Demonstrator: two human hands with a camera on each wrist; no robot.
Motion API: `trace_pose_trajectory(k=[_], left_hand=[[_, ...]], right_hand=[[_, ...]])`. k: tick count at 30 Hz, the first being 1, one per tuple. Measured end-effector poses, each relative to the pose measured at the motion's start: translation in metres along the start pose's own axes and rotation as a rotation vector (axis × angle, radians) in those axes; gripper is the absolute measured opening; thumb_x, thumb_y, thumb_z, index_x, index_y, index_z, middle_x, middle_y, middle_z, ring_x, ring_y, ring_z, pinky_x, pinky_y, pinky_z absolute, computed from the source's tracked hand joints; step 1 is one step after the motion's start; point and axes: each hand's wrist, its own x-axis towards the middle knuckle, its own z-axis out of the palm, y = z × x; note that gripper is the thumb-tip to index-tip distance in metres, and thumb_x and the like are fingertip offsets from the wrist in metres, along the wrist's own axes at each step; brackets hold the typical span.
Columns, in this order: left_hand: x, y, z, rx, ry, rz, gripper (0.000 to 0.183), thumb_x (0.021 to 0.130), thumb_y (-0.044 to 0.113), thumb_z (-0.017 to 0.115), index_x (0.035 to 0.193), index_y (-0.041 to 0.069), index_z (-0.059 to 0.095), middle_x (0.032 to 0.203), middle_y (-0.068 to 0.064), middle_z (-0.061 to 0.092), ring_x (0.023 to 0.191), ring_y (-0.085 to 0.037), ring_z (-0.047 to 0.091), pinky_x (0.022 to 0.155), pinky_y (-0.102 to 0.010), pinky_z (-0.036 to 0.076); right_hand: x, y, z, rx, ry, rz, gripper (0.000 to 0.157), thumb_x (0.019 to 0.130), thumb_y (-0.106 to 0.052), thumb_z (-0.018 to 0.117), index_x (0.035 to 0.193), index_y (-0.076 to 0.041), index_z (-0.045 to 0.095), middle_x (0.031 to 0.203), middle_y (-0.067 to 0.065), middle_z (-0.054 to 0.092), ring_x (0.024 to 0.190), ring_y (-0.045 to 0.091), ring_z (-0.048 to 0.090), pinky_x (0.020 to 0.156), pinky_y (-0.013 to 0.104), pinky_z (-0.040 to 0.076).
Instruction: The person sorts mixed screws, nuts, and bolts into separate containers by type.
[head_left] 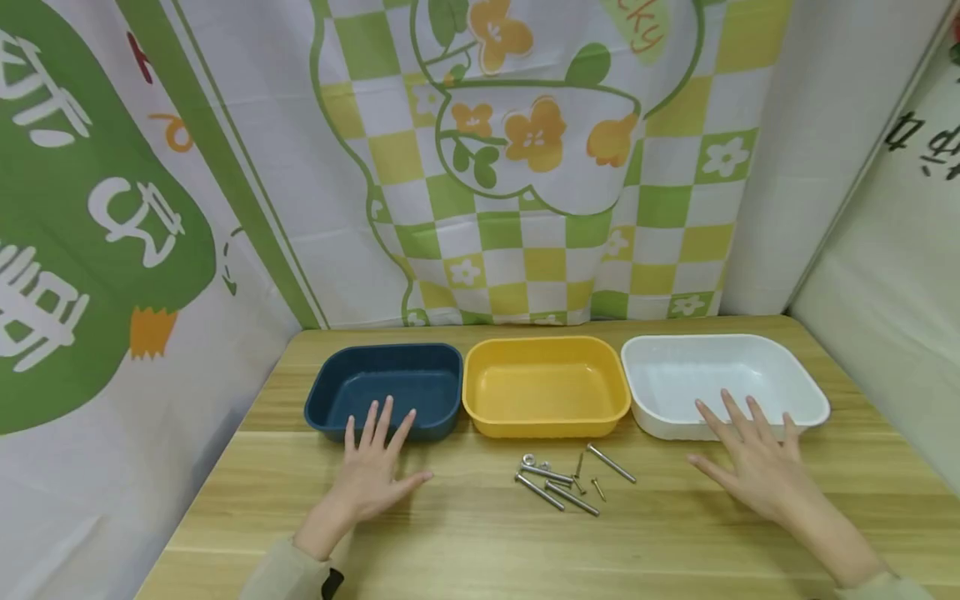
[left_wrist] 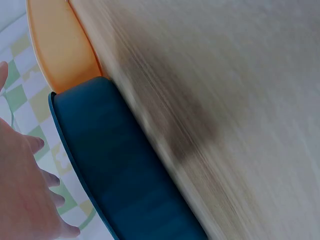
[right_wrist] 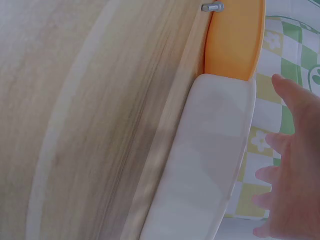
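My left hand [head_left: 370, 479], fingers straight and spread, is in front of the dark blue tray [head_left: 322, 421] and holds nothing. On the other side, my right hand [head_left: 761, 471] is spread the same way by the front of the white tray [head_left: 660, 423], also holding nothing. Between the hands lies a loose group of hardware: several long bolts, among them one bolt [head_left: 611, 463] apart at the right, a nut [head_left: 528, 459] and small brass-coloured screws [head_left: 598, 489]. In the right wrist view a bolt's end [right_wrist: 212, 7] shows beside the yellow tray.
The yellow tray [head_left: 547, 428] stands between the blue and white trays, all in a row at the back of the wooden table [head_left: 465, 550]. A checked, flowered cloth [head_left: 525, 275] hangs behind them. White cloth also hangs at both sides.
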Motion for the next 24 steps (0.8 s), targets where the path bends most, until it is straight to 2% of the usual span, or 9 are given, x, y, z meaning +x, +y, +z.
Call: trace_pose_trajectory(k=[5, 12, 17, 24], left_hand=[[-0.001, -0.001, 0.001, 0.005, -0.013, -0.005, 0.084, 0.077, 0.061, 0.051, 0.142, 0.018, 0.02, 0.146, -0.017, 0.005, 0.132, -0.036, 0.002, 0.099, -0.061, -0.001], [-0.002, -0.004, -0.001, 0.025, 0.028, 0.006, 0.084, 0.076, 0.061, 0.053, 0.141, 0.016, 0.025, 0.146, -0.018, 0.008, 0.131, -0.039, 0.009, 0.098, -0.062, 0.002], [-0.004, -0.008, -0.002, 0.031, 0.033, 0.013, 0.083, 0.076, 0.061, 0.052, 0.14, 0.016, 0.026, 0.146, -0.017, 0.008, 0.131, -0.039, 0.008, 0.098, -0.062, 0.003], [-0.006, -0.015, -0.009, -0.019, 0.073, 0.008, 0.079, 0.076, 0.052, 0.06, 0.138, 0.012, 0.032, 0.144, -0.019, 0.014, 0.13, -0.039, 0.01, 0.098, -0.062, 0.005]], right_hand=[[0.0, 0.0, 0.001, 0.007, -0.001, -0.001, 0.073, 0.085, -0.05, 0.048, 0.143, -0.022, 0.015, 0.143, 0.022, 0.015, 0.128, 0.047, 0.006, 0.095, 0.061, -0.014], [0.003, -0.005, 0.001, 0.017, 0.012, -0.021, 0.072, 0.085, -0.049, 0.049, 0.142, -0.023, 0.016, 0.142, 0.022, 0.017, 0.128, 0.046, 0.009, 0.096, 0.06, -0.013], [0.006, -0.011, -0.001, 0.035, 0.015, -0.046, 0.071, 0.084, -0.048, 0.051, 0.142, -0.022, 0.019, 0.142, 0.022, 0.019, 0.128, 0.046, 0.011, 0.097, 0.061, -0.01], [0.015, -0.026, -0.002, 0.07, 0.016, -0.102, 0.07, 0.083, -0.046, 0.054, 0.14, -0.02, 0.025, 0.142, 0.02, 0.021, 0.127, 0.043, 0.015, 0.097, 0.063, -0.005]])
